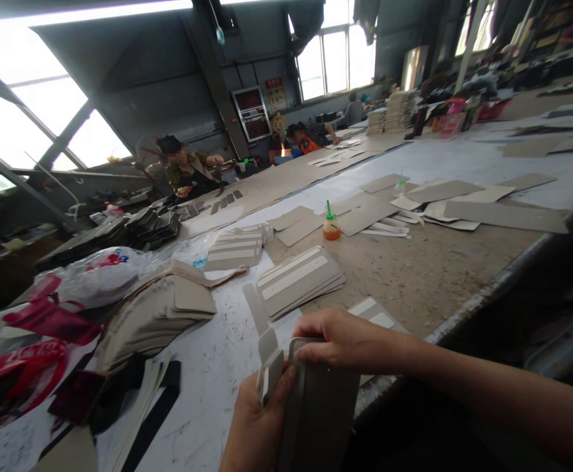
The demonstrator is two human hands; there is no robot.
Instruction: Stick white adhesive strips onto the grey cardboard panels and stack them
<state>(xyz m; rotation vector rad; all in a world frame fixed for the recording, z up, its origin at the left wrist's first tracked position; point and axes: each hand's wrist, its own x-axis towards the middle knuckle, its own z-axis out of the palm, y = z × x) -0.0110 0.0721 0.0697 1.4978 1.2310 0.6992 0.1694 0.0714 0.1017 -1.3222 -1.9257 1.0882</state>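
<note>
My right hand pinches the top edge of a grey flat panel with rounded corners, held upright at the table's near edge. Closed around several short grey strips, my left hand also has its thumb against the panel's left side. Just past my hands lies a small fanned stack of grey panels, each showing a paler strip. A single grey strip lies left of that stack. Partly behind my right forearm is another panel with pale strips.
A large stack of grey panels leans at left beside plastic bags. A green-tipped bottle of amber liquid stands mid-table. Loose grey sheets lie at right. Across the table, a person works, with another farther back.
</note>
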